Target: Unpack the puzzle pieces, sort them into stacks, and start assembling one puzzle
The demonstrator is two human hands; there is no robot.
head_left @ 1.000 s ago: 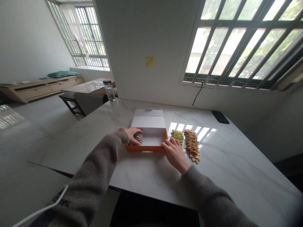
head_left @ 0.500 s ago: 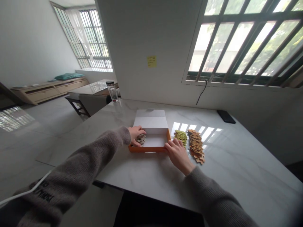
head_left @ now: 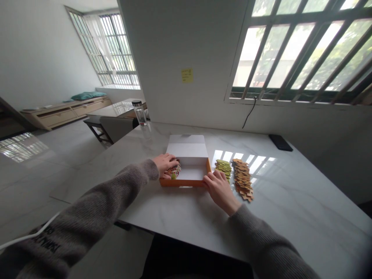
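Firstly, your left hand sits over the left end of an orange cardboard box, fingers together and curled down onto a small, multicoloured pile of jigsaw pieces inside it; you cannot tell from this view whether they are clamped on the pieces or only covering them. Your right hand lies at the box's front right corner, fingers slightly apart with the tips at the orange rim, a placement that reads as steadying the box. The box itself is thin card, matte orange outside and smooth white within, shallow and rectangular, with its white hinged lid folded open behind, apparently to leave the interior within easy reach. Just right of it lie a yellow-green stack of jigsaw pieces and, beside that, a taller orange-brown stack of jigsaw pieces, both of knobbed card shapes and seemingly kept apart by colour. Everything rests on a white marble tabletop, grey-veined and glossy enough to mirror the window light. Toward its far edges you have a black smartphone and a clear glass bottle with a dark cap. Your left sleeve is grey ribbed knit, printed with dark lettering and crossed by a white cable.
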